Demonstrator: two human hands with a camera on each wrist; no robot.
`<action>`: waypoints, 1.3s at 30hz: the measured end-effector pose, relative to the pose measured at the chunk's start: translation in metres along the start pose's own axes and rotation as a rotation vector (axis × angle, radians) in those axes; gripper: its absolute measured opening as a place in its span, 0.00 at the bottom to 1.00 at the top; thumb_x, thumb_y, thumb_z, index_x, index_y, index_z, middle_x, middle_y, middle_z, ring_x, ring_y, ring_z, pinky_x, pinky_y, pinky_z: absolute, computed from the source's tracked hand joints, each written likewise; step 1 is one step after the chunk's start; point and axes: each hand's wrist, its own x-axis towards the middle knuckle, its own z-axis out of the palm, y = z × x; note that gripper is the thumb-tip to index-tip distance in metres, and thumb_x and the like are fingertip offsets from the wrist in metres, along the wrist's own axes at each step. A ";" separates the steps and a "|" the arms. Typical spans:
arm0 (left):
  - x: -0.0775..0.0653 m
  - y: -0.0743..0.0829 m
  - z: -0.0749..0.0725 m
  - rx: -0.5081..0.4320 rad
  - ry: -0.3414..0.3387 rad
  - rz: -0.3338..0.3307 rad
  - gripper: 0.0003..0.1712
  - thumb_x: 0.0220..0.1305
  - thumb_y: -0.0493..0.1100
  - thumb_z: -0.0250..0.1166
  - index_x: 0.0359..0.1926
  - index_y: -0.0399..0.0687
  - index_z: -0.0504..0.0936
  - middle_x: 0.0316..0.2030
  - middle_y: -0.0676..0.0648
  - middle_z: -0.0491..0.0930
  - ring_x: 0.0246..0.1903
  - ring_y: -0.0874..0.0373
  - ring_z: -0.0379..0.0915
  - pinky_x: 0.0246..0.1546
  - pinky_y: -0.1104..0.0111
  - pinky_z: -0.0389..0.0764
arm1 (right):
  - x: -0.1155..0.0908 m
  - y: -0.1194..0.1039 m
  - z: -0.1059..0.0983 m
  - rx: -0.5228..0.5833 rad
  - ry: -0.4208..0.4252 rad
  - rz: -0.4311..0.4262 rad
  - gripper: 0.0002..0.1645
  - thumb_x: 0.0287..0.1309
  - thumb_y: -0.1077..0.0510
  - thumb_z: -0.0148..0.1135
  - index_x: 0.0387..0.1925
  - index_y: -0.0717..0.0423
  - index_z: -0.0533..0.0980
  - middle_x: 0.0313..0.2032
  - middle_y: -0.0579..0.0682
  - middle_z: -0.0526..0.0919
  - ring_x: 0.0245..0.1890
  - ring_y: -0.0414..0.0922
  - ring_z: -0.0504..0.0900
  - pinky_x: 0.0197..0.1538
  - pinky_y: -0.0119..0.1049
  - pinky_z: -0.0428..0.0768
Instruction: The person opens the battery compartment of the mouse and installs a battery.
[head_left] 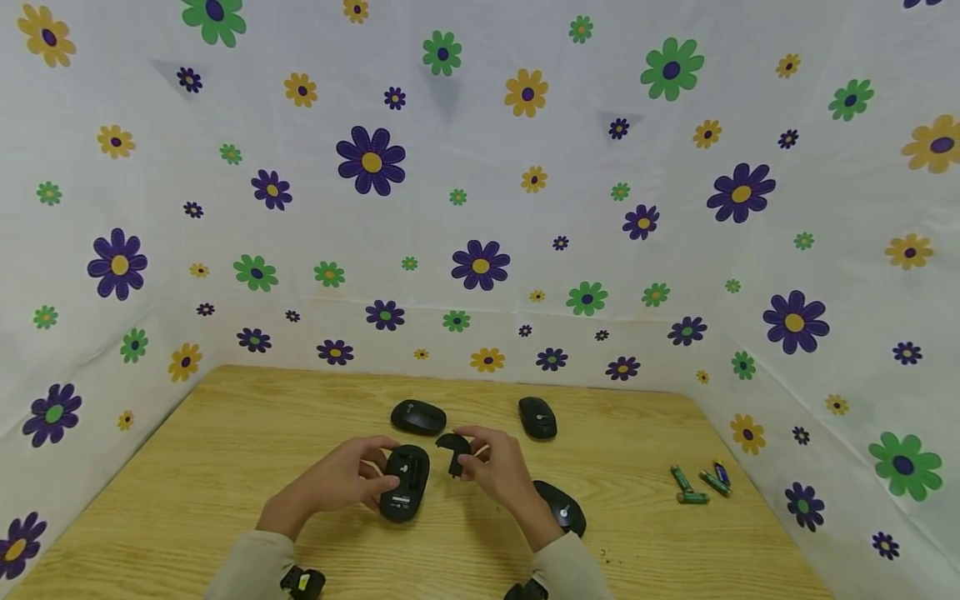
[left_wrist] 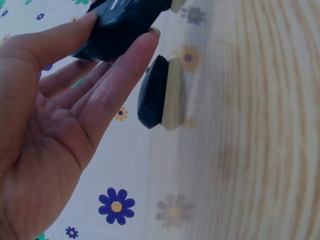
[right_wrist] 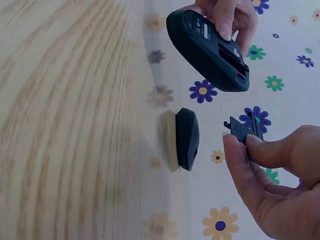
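My left hand (head_left: 348, 477) holds a black computer mouse (head_left: 405, 500) above the table, its underside turned up toward the head camera. The long battery slot (right_wrist: 231, 56) in that underside lies uncovered, with a white label beside it. Between thumb and fingers, my right hand (head_left: 497, 467) pinches a black battery cover (head_left: 454, 450), a thin piece with a rounded end and a small clip. The cover is apart from the mouse, just to its right. In the right wrist view, the cover (right_wrist: 242, 132) hangs below the slot.
One black mouse (head_left: 418, 417) lies behind my hands and another (head_left: 537, 417) at the back right. A third mouse (head_left: 562, 507) sits partly behind my right wrist. Several small batteries (head_left: 692, 498) lie at the right of the wooden table (head_left: 300, 400). A flowered cloth (head_left: 420, 217) surrounds the table.
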 end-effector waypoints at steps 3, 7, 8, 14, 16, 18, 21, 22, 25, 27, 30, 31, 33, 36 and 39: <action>0.000 -0.001 -0.001 0.011 -0.002 -0.002 0.36 0.71 0.40 0.68 0.72 0.31 0.65 0.44 0.39 0.82 0.41 0.50 0.86 0.33 0.59 0.91 | -0.001 0.001 0.000 -0.019 -0.008 0.000 0.24 0.62 0.74 0.65 0.59 0.59 0.82 0.34 0.58 0.81 0.25 0.46 0.88 0.29 0.26 0.86; 0.000 -0.002 -0.002 0.022 -0.003 -0.003 0.36 0.71 0.42 0.68 0.72 0.31 0.65 0.44 0.39 0.82 0.41 0.51 0.87 0.33 0.60 0.91 | -0.001 0.003 0.000 -0.028 -0.020 0.022 0.23 0.62 0.73 0.65 0.59 0.59 0.82 0.35 0.58 0.81 0.25 0.44 0.87 0.29 0.27 0.86; 0.000 -0.002 -0.002 0.023 -0.002 -0.004 0.36 0.71 0.42 0.68 0.72 0.31 0.65 0.44 0.39 0.82 0.41 0.51 0.87 0.33 0.60 0.91 | -0.001 0.004 0.000 -0.030 -0.022 0.026 0.23 0.62 0.73 0.65 0.58 0.59 0.82 0.35 0.58 0.81 0.25 0.43 0.87 0.29 0.27 0.86; 0.000 -0.001 -0.003 0.024 -0.002 -0.005 0.37 0.70 0.43 0.69 0.72 0.31 0.65 0.45 0.38 0.82 0.41 0.53 0.87 0.33 0.62 0.91 | -0.001 0.009 0.002 -0.043 -0.036 0.028 0.22 0.61 0.74 0.66 0.57 0.62 0.82 0.35 0.57 0.82 0.24 0.42 0.86 0.27 0.25 0.84; 0.001 -0.001 -0.003 0.027 -0.005 -0.004 0.37 0.70 0.42 0.68 0.72 0.30 0.65 0.45 0.38 0.82 0.40 0.53 0.87 0.33 0.62 0.91 | -0.001 0.010 0.002 -0.039 -0.043 0.023 0.22 0.61 0.75 0.66 0.56 0.63 0.82 0.35 0.58 0.82 0.24 0.42 0.86 0.27 0.25 0.84; 0.001 -0.002 -0.003 0.028 -0.004 -0.007 0.37 0.70 0.42 0.68 0.72 0.30 0.64 0.45 0.38 0.82 0.40 0.53 0.87 0.33 0.61 0.91 | -0.001 0.011 0.002 -0.035 -0.054 0.027 0.22 0.61 0.75 0.66 0.56 0.63 0.82 0.35 0.57 0.82 0.23 0.42 0.86 0.26 0.25 0.84; 0.001 -0.003 -0.002 0.025 -0.003 -0.010 0.37 0.71 0.43 0.68 0.73 0.31 0.64 0.45 0.39 0.82 0.41 0.51 0.86 0.33 0.61 0.91 | -0.002 0.013 0.003 -0.053 -0.071 0.030 0.22 0.61 0.74 0.65 0.56 0.63 0.83 0.34 0.56 0.82 0.22 0.41 0.85 0.25 0.25 0.82; 0.001 -0.004 -0.003 0.024 -0.004 -0.010 0.38 0.71 0.43 0.68 0.73 0.31 0.64 0.45 0.39 0.82 0.41 0.51 0.86 0.33 0.61 0.91 | -0.002 0.014 0.003 -0.061 -0.078 0.034 0.21 0.61 0.74 0.65 0.56 0.63 0.83 0.33 0.56 0.82 0.22 0.41 0.85 0.25 0.24 0.82; 0.001 -0.004 -0.003 0.022 -0.004 -0.012 0.38 0.71 0.44 0.68 0.73 0.31 0.64 0.45 0.39 0.82 0.42 0.50 0.86 0.34 0.61 0.91 | -0.003 0.016 0.004 -0.079 -0.110 0.052 0.21 0.61 0.74 0.66 0.55 0.62 0.83 0.31 0.54 0.81 0.21 0.42 0.85 0.24 0.25 0.82; 0.001 -0.004 -0.003 0.026 -0.004 -0.012 0.38 0.70 0.44 0.69 0.73 0.31 0.64 0.45 0.39 0.82 0.42 0.49 0.86 0.34 0.60 0.91 | -0.003 0.016 0.005 -0.075 -0.134 0.067 0.21 0.61 0.75 0.66 0.54 0.62 0.83 0.30 0.54 0.81 0.21 0.44 0.85 0.24 0.26 0.82; 0.002 -0.005 -0.003 0.031 -0.001 -0.017 0.38 0.70 0.44 0.69 0.73 0.31 0.64 0.44 0.40 0.82 0.42 0.50 0.86 0.34 0.61 0.91 | -0.004 0.016 0.005 -0.070 -0.166 0.095 0.20 0.61 0.75 0.66 0.54 0.61 0.83 0.30 0.53 0.82 0.21 0.45 0.86 0.23 0.27 0.82; 0.002 -0.005 -0.003 0.032 -0.001 -0.018 0.38 0.70 0.44 0.69 0.73 0.31 0.64 0.44 0.40 0.82 0.42 0.50 0.86 0.34 0.61 0.91 | -0.005 0.017 0.005 -0.075 -0.171 0.097 0.20 0.61 0.74 0.66 0.54 0.61 0.82 0.29 0.53 0.82 0.20 0.45 0.86 0.23 0.27 0.82; 0.002 -0.005 -0.002 0.030 -0.001 -0.021 0.38 0.70 0.44 0.69 0.73 0.32 0.65 0.44 0.40 0.82 0.41 0.50 0.86 0.33 0.61 0.91 | -0.005 0.016 0.004 -0.078 -0.178 0.104 0.20 0.60 0.74 0.66 0.54 0.61 0.82 0.29 0.53 0.82 0.20 0.45 0.85 0.23 0.27 0.81; 0.002 -0.004 -0.003 0.024 -0.005 -0.019 0.38 0.70 0.43 0.69 0.73 0.31 0.65 0.44 0.39 0.82 0.41 0.51 0.86 0.33 0.60 0.91 | -0.006 0.016 0.004 -0.087 -0.186 0.120 0.20 0.59 0.74 0.67 0.53 0.61 0.83 0.28 0.53 0.82 0.20 0.44 0.85 0.23 0.28 0.82; 0.002 -0.005 -0.003 0.016 -0.009 -0.013 0.38 0.70 0.42 0.69 0.73 0.31 0.64 0.44 0.39 0.82 0.40 0.51 0.87 0.33 0.60 0.91 | -0.007 0.016 0.005 -0.084 -0.199 0.133 0.20 0.59 0.75 0.67 0.52 0.60 0.83 0.29 0.53 0.82 0.20 0.44 0.85 0.23 0.29 0.83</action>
